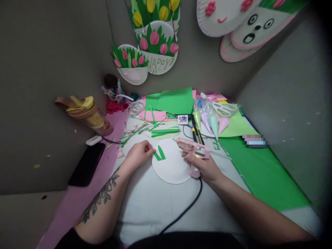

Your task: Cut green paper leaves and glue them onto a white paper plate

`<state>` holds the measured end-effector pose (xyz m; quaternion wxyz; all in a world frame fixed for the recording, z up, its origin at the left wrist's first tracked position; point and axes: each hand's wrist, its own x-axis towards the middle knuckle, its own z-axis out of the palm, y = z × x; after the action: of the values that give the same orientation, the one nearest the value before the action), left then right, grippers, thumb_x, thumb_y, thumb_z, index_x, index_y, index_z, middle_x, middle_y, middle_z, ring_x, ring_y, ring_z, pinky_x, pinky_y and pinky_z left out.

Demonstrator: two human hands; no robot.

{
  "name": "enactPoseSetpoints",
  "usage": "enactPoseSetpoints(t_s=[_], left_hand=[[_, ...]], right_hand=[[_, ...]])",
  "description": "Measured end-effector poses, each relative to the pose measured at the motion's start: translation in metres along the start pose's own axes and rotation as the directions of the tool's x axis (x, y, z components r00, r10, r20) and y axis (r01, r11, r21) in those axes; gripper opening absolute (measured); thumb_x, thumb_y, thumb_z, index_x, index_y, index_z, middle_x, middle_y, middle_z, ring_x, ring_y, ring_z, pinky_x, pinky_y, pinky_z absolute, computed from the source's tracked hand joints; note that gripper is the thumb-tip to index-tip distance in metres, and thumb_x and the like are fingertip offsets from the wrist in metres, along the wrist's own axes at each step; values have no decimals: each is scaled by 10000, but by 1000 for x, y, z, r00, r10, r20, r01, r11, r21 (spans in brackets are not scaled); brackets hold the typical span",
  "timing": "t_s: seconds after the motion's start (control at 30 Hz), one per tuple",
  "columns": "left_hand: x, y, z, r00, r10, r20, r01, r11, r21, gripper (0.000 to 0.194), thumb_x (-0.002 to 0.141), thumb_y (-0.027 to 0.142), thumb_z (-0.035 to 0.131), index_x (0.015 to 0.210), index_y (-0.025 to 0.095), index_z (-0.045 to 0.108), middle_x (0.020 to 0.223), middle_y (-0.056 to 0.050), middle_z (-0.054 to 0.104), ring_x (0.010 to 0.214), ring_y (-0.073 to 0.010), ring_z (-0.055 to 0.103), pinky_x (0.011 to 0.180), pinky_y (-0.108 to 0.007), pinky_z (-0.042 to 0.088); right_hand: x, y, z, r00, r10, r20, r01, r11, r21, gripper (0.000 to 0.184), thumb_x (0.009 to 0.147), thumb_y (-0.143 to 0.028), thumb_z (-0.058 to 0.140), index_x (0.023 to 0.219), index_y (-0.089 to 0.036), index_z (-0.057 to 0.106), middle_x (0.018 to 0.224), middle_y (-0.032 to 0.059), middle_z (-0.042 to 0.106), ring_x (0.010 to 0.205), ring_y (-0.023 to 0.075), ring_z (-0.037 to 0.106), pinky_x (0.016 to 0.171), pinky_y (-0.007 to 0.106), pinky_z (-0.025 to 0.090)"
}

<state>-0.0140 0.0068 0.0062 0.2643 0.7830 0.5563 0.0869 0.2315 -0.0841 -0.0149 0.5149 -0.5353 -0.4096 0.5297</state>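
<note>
A round white paper plate (171, 173) lies in front of me, with two green paper leaves (161, 152) forming a V on its left part. The fingers of my left hand (140, 154) are pinched together at the plate's left edge, on the tip of the left leaf. My right hand (201, 166) is wrapped round the handle of a pink hot glue gun (193, 148). Its nozzle points left, over the plate's upper right. From the handle a black cord (185, 211) runs down toward me. More cut green strips (165, 132) lie just behind the plate.
Behind are green paper sheets (171, 100), white-handled scissors (224, 109), piping bags (213, 126) and a box cutter (196, 129). At left stand a cup (90, 116) and a black phone (86, 164). A large green sheet (267, 173) covers the right side. Decorated plates (158, 62) hang on the wall.
</note>
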Motion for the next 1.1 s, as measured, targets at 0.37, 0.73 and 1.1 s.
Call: enactPoseSetpoints(t_s=[0.37,0.73,1.1], left_hand=[[7,2,-4,931,-66,-360,81,996,25,237,864,370,456,734,204,564,642,-3,575,617,-163,520,582,-260,327],[72,40,-7,948,290,-131,-255,939,233,193,806,215,524,849,178,708,904,-75,679,857,-211,599,793,-300,434],[80,47,2,971,240,14,-230,911,343,107,743,248,590,777,204,680,852,-63,677,783,-209,599,656,-275,398]], right_hand=[[-5,3,-1,988,-57,-145,47,996,-75,322,699,-462,727,859,-182,720,848,80,740,789,256,667,665,358,536],[-3,4,-7,973,-159,-169,136,981,-138,342,731,-504,686,870,-194,723,868,81,745,832,269,681,693,362,552],[-4,-1,-13,952,-217,-218,190,972,-138,296,744,-471,677,891,-217,715,867,69,745,916,285,678,784,398,552]])
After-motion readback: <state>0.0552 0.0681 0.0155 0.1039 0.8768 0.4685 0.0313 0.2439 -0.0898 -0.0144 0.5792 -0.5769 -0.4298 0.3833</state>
